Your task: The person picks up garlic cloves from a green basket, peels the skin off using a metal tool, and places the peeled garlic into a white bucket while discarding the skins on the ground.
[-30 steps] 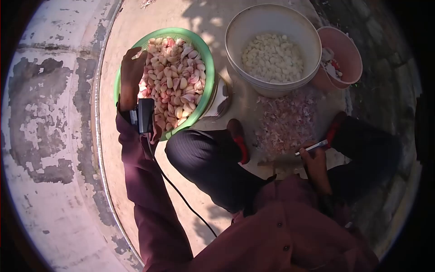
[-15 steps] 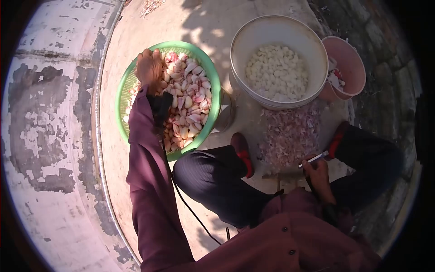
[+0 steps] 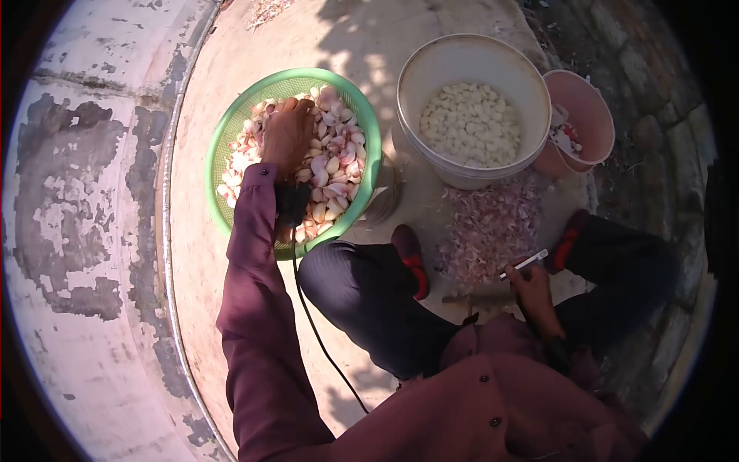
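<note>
My left hand (image 3: 289, 137) is down among the garlic cloves (image 3: 335, 165) in a green mesh basket (image 3: 368, 127). Its fingers are bent together and their tips point into the pile, so whatever they grip is hidden. Many of these cloves still wear pinkish-white skins. Low on the right, between my knees, my right hand (image 3: 537, 299) is closed around a small knife (image 3: 525, 264), which sticks up to the right from the fingers. Loose garlic skins (image 3: 496, 223) lie on the ground just beyond the knife.
A large white bucket (image 3: 408, 115) holds peeled garlic cloves (image 3: 471, 123). Beside it stands a pink bucket (image 3: 596, 115) with some pale and red scraps inside. A black cable (image 3: 323, 346) runs from my left wrist. A peeling wall (image 3: 69, 208) borders the left.
My left hand has moved right and slightly down from the basket's left rim into the cloves, its fingers drawing together. The right hand still holds the knife with little movement. The view has shifted slightly.
</note>
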The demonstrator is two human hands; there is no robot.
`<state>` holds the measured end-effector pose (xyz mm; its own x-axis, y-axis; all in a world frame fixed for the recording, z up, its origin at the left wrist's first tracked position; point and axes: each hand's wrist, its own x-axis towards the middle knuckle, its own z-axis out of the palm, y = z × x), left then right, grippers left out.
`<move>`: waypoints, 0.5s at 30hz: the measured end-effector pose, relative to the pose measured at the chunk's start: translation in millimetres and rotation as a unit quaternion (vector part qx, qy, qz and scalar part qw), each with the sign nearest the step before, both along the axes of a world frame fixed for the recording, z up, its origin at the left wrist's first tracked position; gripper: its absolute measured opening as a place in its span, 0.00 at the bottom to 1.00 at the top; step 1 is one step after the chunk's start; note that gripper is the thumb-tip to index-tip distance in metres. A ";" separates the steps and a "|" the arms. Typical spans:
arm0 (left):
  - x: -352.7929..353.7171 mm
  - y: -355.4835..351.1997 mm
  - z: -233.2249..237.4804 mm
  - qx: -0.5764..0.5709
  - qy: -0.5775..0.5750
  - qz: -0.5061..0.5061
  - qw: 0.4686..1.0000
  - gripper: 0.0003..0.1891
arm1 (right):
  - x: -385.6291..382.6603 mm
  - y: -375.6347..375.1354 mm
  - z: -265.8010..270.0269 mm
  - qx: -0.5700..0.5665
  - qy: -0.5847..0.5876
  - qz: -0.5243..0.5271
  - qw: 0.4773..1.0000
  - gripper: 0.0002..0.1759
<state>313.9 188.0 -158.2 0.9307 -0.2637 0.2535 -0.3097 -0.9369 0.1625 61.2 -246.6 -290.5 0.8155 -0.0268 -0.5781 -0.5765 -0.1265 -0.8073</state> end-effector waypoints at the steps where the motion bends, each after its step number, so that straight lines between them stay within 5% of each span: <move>1: -12.0 -4.8 4.0 0.004 0.045 0.029 0.999 0.09 | -1.4 -1.0 0.9 0.007 0.008 0.004 1.000 0.09; 5: -43.1 14.8 -5.8 -0.017 0.024 0.039 0.999 0.12 | -6.4 -2.6 -2.6 0.014 -0.007 0.004 1.000 0.09; 8: -65.1 15.7 9.9 -0.171 0.030 0.171 0.970 0.13 | -4.2 0.5 7.9 -0.002 -0.038 0.015 0.999 0.10; 9: -66.5 25.4 12.2 -0.188 -0.037 0.130 0.973 0.13 | -4.7 1.3 8.4 0.000 -0.037 0.010 0.999 0.10; 14: -71.5 31.8 51.5 -0.531 -0.009 0.132 0.837 0.08 | -7.6 2.9 17.9 -0.014 -0.005 0.030 0.999 0.08; 15: -76.3 24.1 59.9 -0.590 0.019 0.124 0.798 0.09 | -8.4 3.9 13.6 0.058 -0.054 0.016 0.997 0.08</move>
